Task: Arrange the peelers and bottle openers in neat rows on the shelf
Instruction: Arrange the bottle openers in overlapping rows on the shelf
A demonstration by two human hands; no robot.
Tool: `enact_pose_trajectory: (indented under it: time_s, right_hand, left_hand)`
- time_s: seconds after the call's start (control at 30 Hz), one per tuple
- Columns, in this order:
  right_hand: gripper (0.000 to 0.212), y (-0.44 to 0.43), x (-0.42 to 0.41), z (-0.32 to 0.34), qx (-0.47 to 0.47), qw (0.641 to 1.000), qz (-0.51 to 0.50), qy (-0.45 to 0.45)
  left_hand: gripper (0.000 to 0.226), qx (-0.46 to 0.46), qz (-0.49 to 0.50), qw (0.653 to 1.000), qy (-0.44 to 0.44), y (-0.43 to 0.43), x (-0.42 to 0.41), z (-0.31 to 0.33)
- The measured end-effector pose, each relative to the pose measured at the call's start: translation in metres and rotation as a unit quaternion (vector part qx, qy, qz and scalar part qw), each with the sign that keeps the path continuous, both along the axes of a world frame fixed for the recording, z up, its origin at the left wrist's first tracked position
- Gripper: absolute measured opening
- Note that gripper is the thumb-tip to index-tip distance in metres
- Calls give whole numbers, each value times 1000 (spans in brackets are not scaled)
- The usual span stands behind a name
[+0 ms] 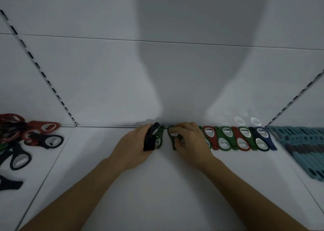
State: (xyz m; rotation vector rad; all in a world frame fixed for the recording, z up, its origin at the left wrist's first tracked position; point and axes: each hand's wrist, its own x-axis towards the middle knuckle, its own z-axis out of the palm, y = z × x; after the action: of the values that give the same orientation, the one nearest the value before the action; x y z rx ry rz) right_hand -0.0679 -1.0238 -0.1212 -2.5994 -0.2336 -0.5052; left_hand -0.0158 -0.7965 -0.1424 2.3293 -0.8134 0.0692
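Note:
A neat row of bottle openers in red, green and dark blue lies along the back of the white shelf, right of centre. My right hand grips a green opener at the row's left end. My left hand holds a black opener together with a green one, just left of my right hand. A loose heap of red, black and green openers lies on the shelf section at the far left.
Teal peelers lie packed in rows at the far right. The white back wall rises directly behind the row. Slotted uprights divide the shelf sections.

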Motion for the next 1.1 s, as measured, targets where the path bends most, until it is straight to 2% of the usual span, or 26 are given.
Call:
enact_pose_trajectory:
  time_s: [0.13,0.3,0.4,0.57,0.9,1.1]
  right_hand:
    - [39,-13,-9,-15,-50,997,-39,49]
    - [41,-13,-10,-22,-81,993,-47,71]
    - [38,-13,-11,-23,-88,993,-46,64]
    - [39,-11,-12,-22,-93,993,-45,58]
    - [41,-9,-12,-20,-102,992,-50,49]
    - [39,-8,-13,-19,-92,994,-38,36]
  left_hand:
    - [53,18,6,1000,3,-8,4,6]
    - [38,-10,6,998,57,-5,6,13]
    - [40,5,-12,997,80,2,11,17]
    - [47,45,-35,997,42,-10,9,15]
    - [58,28,-13,1000,-5,-26,4,5]
    - [58,15,-24,1000,13,-25,5,7]
